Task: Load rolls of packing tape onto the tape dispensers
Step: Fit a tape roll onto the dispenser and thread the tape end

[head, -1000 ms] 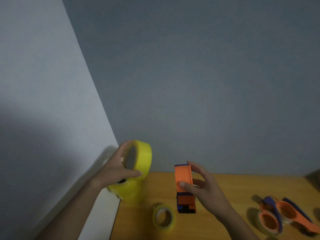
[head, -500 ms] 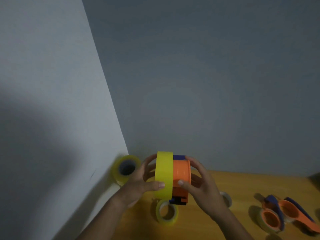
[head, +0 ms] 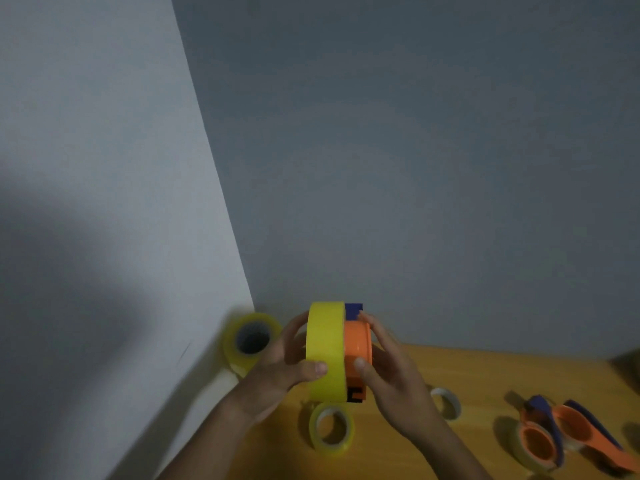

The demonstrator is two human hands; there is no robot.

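A small tape roll [head: 331, 428] is lying nearest on the wooden table [head: 485, 382]. Above it, a yellow tape roll [head: 325, 351] is being gripped by the left hand [head: 282, 363] and held against an orange dispenser [head: 357, 348], which is being clasped by the right hand [head: 391, 375]. Beyond, another yellow roll [head: 251, 339] is leaning at the wall.

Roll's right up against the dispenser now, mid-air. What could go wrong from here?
1. The left hand presses the yellow roll sideways against the orange dispenser, held by the right hand; if misaligned, it may jam.
2. Both are held above the table; a slip could drop them onto the small roll below.
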